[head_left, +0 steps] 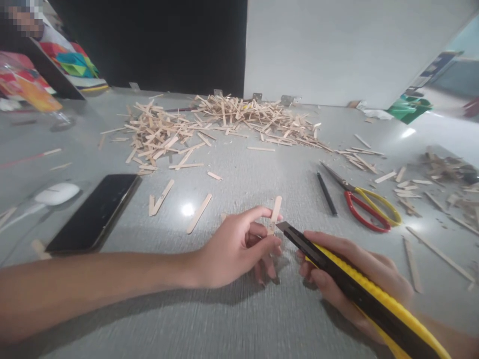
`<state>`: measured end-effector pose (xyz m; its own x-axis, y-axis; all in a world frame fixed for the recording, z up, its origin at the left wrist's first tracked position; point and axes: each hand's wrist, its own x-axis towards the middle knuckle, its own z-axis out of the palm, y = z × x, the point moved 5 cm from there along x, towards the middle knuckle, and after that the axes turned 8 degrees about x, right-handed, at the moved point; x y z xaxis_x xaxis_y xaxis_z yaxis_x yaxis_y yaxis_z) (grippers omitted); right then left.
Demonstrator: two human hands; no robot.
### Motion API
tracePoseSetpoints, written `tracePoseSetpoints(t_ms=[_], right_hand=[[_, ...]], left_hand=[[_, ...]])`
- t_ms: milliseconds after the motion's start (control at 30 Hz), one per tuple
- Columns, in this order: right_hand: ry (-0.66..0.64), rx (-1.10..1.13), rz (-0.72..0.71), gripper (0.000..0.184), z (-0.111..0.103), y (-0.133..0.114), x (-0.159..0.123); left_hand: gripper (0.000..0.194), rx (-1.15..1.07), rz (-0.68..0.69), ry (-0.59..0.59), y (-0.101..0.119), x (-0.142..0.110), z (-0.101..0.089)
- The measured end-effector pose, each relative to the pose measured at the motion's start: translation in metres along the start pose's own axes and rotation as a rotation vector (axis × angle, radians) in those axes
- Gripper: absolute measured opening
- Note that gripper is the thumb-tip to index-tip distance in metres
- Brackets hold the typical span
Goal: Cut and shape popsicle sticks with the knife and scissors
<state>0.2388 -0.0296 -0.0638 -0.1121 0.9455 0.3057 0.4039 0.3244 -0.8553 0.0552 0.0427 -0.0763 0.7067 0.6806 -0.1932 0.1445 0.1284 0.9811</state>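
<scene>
1. A short wooden stick (276,209) is in the middle, raised over the grey table (179,319) and tilted a little, with its rounded end upward.
2. The left hand (234,249) pinches the lower part of this stick between the thumb and the fingers.
3. The right hand (362,264) is closed around a yellow and black knife (337,262). The two hands are near, but apart from each other.
4. The blade (286,228) points to the lower part of the stick, close to the left fingers; whether it touches the wood, one cannot tell.
5. The step in hand seems to be cutting or trimming the stick. The next move probably calls for a firm pinch, a small controlled stroke, and fingertips away from the edge.
6. Near the left arm lie loose sticks (199,213) and a phone (95,214).
7. Farther to the right are a black pen (327,193) and scissors (348,187); at the back, a heap of sticks (239,117).
</scene>
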Motion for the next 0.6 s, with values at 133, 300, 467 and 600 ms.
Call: tracePoseSetpoints(t_ms=[133, 300, 467, 600], right_hand=[[0.065, -0.069, -0.021, 0.029, 0.002, -0.0067, 0.0002], [0.066, -0.076, 0.0, 0.03, 0.0024, -0.0041, 0.0], [0.035, -0.073, -0.037, 0.033, 0.0019, -0.0038, 0.001], [0.048, -0.059, 0.009, 0.032, 0.0008, -0.0035, 0.0011]], left_hand=[[0.037, 0.038, -0.002, -0.027, 0.0003, -0.0008, -0.0005], [0.024, 0.088, 0.013, -0.02, -0.001, -0.0013, -0.0014], [0.024, 0.143, 0.043, -0.011, 0.0002, -0.0022, -0.0021], [0.021, 0.136, 0.052, -0.021, 0.0029, -0.0033, -0.0015]])
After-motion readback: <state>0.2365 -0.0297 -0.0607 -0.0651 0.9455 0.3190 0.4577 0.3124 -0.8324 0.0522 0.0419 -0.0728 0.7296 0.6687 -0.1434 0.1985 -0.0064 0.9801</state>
